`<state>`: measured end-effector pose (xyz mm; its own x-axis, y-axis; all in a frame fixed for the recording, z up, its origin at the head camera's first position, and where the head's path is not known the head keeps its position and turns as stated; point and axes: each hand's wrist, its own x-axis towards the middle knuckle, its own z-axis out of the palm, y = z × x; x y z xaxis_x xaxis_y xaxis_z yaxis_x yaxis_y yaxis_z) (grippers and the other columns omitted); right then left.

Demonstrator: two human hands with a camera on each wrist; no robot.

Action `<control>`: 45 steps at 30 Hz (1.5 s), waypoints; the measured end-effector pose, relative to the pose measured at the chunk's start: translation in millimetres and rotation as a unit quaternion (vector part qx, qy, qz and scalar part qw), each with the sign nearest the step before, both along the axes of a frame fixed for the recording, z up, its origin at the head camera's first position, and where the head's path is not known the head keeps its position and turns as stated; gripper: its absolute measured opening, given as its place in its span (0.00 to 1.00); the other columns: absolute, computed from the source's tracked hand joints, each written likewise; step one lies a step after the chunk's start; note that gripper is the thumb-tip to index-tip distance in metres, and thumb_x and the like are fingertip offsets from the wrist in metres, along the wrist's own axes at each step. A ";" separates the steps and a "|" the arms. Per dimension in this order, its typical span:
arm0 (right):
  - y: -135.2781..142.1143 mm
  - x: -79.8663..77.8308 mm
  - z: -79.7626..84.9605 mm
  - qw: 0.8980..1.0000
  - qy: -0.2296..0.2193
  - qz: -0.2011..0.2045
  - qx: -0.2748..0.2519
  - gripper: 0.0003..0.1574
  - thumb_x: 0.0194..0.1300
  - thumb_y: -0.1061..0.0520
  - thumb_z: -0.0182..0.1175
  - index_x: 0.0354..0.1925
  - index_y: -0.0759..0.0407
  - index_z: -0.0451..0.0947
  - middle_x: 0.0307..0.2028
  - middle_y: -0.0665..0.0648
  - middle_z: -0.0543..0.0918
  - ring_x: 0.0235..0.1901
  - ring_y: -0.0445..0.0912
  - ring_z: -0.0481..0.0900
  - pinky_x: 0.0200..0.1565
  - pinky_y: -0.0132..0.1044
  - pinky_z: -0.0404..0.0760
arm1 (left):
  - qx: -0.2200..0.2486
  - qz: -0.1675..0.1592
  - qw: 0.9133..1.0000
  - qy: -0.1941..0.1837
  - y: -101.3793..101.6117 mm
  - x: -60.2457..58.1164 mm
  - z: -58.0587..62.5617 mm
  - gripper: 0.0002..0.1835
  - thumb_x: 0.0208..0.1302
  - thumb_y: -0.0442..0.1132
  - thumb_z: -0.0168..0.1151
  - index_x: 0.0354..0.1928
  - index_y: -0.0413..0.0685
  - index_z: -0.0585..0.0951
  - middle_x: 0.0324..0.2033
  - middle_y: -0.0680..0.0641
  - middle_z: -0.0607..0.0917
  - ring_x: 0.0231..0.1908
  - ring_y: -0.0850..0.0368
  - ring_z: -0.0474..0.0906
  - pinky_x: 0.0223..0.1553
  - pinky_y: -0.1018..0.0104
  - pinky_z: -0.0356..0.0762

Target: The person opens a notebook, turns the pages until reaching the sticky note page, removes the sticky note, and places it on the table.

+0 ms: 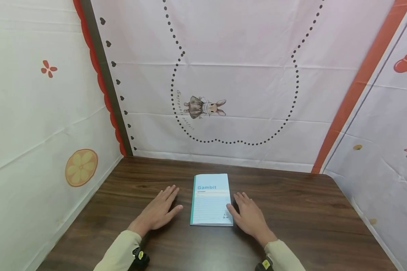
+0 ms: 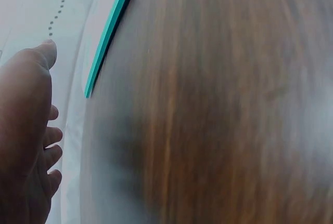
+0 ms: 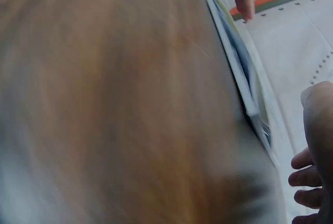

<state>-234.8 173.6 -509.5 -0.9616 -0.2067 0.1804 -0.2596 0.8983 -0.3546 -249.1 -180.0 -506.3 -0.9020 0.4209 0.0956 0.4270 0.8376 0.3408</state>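
A: Where does the notebook (image 1: 211, 203) lie?

B: It lies flat on the tabletop (image 1: 291, 210), around the middle from left to right, between the two hands. Its teal spine is on the left side, and on the far part of its pale cover the word "Gambit" is written in blue.

A: And the left hand (image 1: 158, 210), what does it do?

B: It is just to the left of the notebook, and it holds nothing. Its fingers are straight, and the thumb points away from them toward the notebook, with a gap between.

A: Is the right hand (image 1: 251, 215) the same?

B: Almost. Its fingers are extended and the thumb is spread to the side, pinching nothing. In the head view this thumb overlaps the right edge of the notebook, but in the right wrist view it appears apart from it.

A: What is around them?

B: Both arms come from the near side in pale sleeves (image 1: 118, 251). Behind the far edge there is a white cloth (image 1: 244, 94) with a printed rabbit (image 1: 203, 107) and a dotted line. On the left, another white cloth shows an orange slice (image 1: 81, 168).
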 end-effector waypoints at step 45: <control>-38.4 8.6 32.5 0.982 0.097 0.164 -0.018 0.53 0.72 0.28 0.51 0.76 0.65 0.61 0.77 0.62 0.62 0.78 0.53 0.56 0.72 0.53 0.66 | -0.083 -0.117 0.983 0.118 69.4 15.5 81.5 0.44 0.76 0.70 0.37 0.81 0.49 0.53 0.81 0.46 0.51 0.80 0.49 0.46 0.78 0.50 0.50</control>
